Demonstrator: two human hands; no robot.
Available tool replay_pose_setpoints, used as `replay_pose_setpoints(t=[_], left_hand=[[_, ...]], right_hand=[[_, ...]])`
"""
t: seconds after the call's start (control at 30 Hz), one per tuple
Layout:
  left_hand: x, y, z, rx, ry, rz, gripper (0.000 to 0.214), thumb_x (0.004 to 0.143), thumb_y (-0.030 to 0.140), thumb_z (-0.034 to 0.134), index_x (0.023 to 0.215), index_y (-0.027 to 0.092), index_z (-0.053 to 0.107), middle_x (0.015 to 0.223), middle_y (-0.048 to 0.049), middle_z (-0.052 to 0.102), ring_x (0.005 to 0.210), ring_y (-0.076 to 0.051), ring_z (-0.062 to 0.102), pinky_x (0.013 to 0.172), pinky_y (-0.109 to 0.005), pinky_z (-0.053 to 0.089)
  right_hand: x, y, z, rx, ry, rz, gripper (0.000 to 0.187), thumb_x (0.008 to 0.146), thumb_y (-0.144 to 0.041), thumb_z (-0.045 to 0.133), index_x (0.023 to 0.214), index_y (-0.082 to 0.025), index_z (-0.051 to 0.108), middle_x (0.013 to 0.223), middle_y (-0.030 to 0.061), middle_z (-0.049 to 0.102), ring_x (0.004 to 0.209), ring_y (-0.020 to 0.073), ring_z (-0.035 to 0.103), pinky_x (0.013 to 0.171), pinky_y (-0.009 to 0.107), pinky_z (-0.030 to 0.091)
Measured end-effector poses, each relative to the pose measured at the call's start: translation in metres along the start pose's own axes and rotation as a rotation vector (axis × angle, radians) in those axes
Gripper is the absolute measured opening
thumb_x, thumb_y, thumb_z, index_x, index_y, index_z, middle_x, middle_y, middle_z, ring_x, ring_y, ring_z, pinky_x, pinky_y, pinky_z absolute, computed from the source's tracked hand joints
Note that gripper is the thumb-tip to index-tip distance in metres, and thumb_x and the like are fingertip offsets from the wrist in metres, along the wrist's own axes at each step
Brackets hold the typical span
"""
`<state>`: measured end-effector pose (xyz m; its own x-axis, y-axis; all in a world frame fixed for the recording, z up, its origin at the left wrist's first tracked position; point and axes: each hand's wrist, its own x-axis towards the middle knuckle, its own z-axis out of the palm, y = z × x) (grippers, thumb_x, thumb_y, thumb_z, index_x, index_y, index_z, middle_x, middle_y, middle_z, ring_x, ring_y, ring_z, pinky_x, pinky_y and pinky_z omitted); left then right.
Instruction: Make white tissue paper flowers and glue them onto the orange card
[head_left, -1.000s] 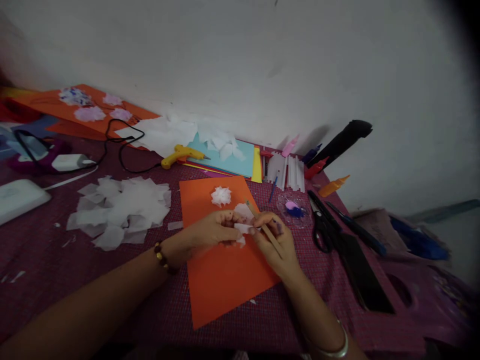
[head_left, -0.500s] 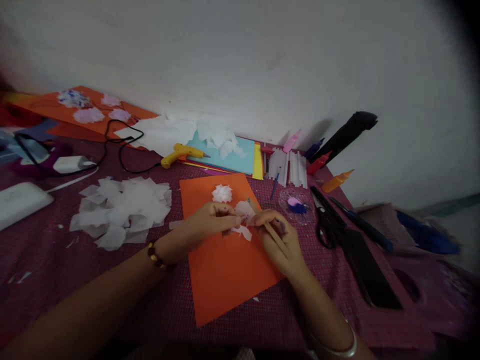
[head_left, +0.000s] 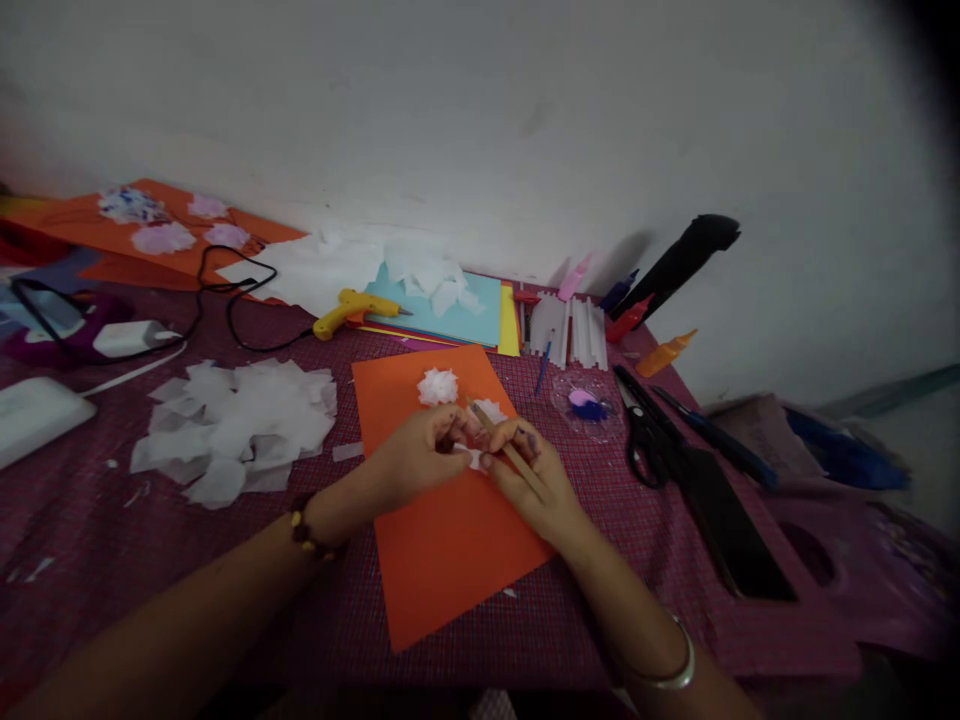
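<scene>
Over an orange sheet of paper (head_left: pixel 442 560), my two hands meet. My left hand (head_left: pixel 409 455) is closed, its fingertips pinching a small white tissue paper piece (head_left: pixel 472 456). My right hand (head_left: pixel 540 490) grips a tan pencil (head_left: pixel 517 460) that slants up and to the left, and its thumb and finger touch the same tissue piece. Part of that piece is hidden behind the fingers. Just beyond the hands, a crumpled white tissue flower (head_left: pixel 437 386) rests on the orange sheet, and another pale tissue clump (head_left: pixel 491 410) shows behind the pencil.
A heap of tissue squares (head_left: pixel 244 425) spreads left. Behind lie a yellow glue gun (head_left: pixel 352 312) with its black cord and coloured papers (head_left: pixel 472 310). Right are a paint palette (head_left: pixel 589 408), scissors (head_left: pixel 643 440), a black phone-like slab (head_left: pixel 739 530) and an orange tube (head_left: pixel 666 354).
My hands have come closer together, and the right hand with the pencil has moved left. The tissue piece is now more covered by the fingers. The whole view has shifted slightly.
</scene>
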<state>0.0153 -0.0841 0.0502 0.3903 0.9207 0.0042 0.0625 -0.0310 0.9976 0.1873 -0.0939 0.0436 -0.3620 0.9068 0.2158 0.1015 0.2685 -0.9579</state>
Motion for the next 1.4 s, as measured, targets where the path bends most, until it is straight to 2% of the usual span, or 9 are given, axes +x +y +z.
replay_pose_setpoints(t=[0.13,0.27,0.37,0.53,0.83,1.1,1.17,1.3,1.4], left_hand=[[0.001,0.006,-0.018,0.084,-0.02,-0.148,0.016,0.07,0.032,0.061,0.068,0.017,0.056,0.062,0.0022,0.053,0.057,-0.01,0.045,0.054,-0.023,0.034],[-0.001,0.024,-0.054,0.105,0.192,-0.148,0.013,0.071,0.029,0.061,0.069,0.017,0.058,0.063,0.003,0.053,0.057,-0.009,0.045,0.053,-0.022,0.034],[-0.001,0.031,-0.068,0.001,0.313,-0.149,0.012,0.071,0.028,0.06,0.07,0.017,0.056,0.068,0.0018,0.056,0.06,-0.009,0.048,0.056,-0.022,0.038],[0.002,0.027,-0.061,-0.019,0.302,-0.175,0.008,0.071,0.024,0.055,0.068,0.017,0.052,0.067,0.0013,0.055,0.062,-0.01,0.049,0.059,-0.023,0.04],[0.008,0.003,-0.058,0.199,0.103,-0.136,0.013,0.071,0.029,0.05,0.072,0.017,0.053,0.066,0.0023,0.05,0.06,-0.011,0.046,0.058,-0.024,0.037],[0.011,-0.013,-0.057,0.219,0.09,-0.134,0.011,0.071,0.028,0.049,0.071,0.017,0.05,0.062,0.0042,0.044,0.055,-0.009,0.04,0.052,-0.022,0.031],[0.012,-0.015,-0.056,0.238,0.125,-0.14,0.011,0.07,0.028,0.049,0.069,0.017,0.049,0.06,0.0043,0.043,0.054,-0.009,0.04,0.051,-0.022,0.03],[0.015,-0.018,-0.057,0.332,0.23,-0.109,0.009,0.069,0.025,0.049,0.066,0.017,0.05,0.06,0.003,0.047,0.056,-0.01,0.043,0.054,-0.022,0.033],[0.017,-0.016,-0.059,0.414,0.274,-0.057,0.008,0.068,0.023,0.048,0.064,0.017,0.052,0.061,0.0018,0.051,0.059,-0.012,0.046,0.056,-0.024,0.036]], right_hand=[[0.0,-0.003,-0.008,-0.037,0.084,-0.045,0.002,0.083,-0.022,0.057,0.085,-0.024,0.057,0.082,0.0009,0.061,0.081,0.0163,0.059,0.076,0.03,0.046],[0.0,-0.006,-0.023,-0.062,0.335,-0.022,0.013,0.09,-0.03,0.052,0.096,-0.024,0.062,0.074,0.0013,0.065,0.069,0.0151,0.061,0.067,0.029,0.049],[0.0,-0.005,-0.027,-0.179,0.32,-0.031,0.02,0.091,-0.033,0.049,0.095,-0.023,0.066,0.067,0.0009,0.062,0.06,0.0151,0.058,0.057,0.027,0.046],[0.001,0.0,-0.019,-0.392,0.186,-0.133,0.021,0.091,-0.027,0.049,0.088,-0.02,0.068,0.075,0.0027,0.064,0.065,0.0153,0.059,0.059,0.027,0.046],[0.004,0.005,-0.021,-0.582,0.102,-0.134,0.02,0.092,-0.021,0.046,0.088,-0.019,0.065,0.078,0.0028,0.065,0.07,0.0154,0.06,0.064,0.027,0.045],[0.001,0.004,-0.03,-0.61,0.171,-0.066,0.019,0.091,-0.026,0.048,0.085,-0.018,0.064,0.075,0.0026,0.064,0.066,0.0153,0.058,0.062,0.027,0.044],[0.0,0.003,-0.036,-0.534,0.214,-0.028,0.018,0.091,-0.028,0.049,0.087,-0.018,0.064,0.072,0.0013,0.062,0.063,0.0145,0.058,0.059,0.026,0.044],[-0.002,-0.002,-0.045,-0.365,0.428,-0.003,0.017,0.091,-0.029,0.051,0.086,-0.018,0.062,0.063,-0.0022,0.058,0.055,0.0119,0.054,0.053,0.023,0.042],[-0.002,0.0,-0.041,-0.306,0.418,-0.014,0.016,0.09,-0.028,0.052,0.086,-0.018,0.063,0.063,-0.0018,0.06,0.056,0.012,0.055,0.053,0.023,0.044]])
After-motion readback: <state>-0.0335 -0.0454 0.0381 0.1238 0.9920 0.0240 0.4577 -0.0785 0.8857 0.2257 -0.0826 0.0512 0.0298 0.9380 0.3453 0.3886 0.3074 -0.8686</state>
